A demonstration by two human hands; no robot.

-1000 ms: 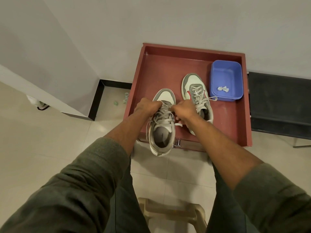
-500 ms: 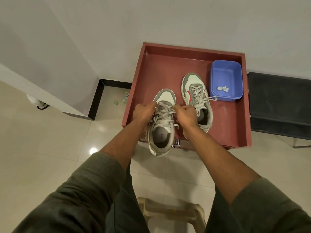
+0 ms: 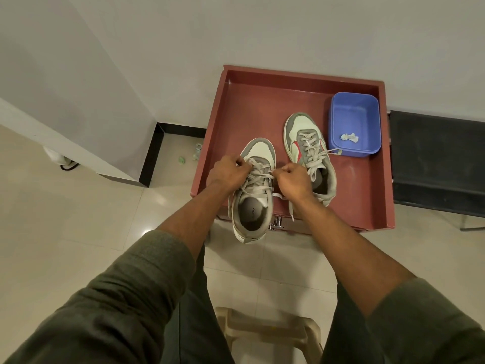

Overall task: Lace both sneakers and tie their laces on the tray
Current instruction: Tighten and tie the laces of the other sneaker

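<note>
Looking down from the head view: red tray (image 3: pixel 367 195) against a white wall, holding two sneakers and a blue tub (image 3: pixel 338 111) in its far right corner. Inside the tub, one small crumpled white scrap (image 3: pixel 349 137). Far sneaker (image 3: pixel 296 127) lying toe to the wall just beside the tub, grey and white with a red side stripe, laces crossed and loose ends trailing toward the tub. Near sneaker (image 3: pixel 253 206) at the tray's front edge, heel overhanging the floor, grey and white, pale laces (image 3: pixel 258 179) criss-crossed over the tongue. Left hand (image 3: pixel 228 172) and right hand (image 3: pixel 291 179) both curled, each pinching a lace strand over the near sneaker.
</note>
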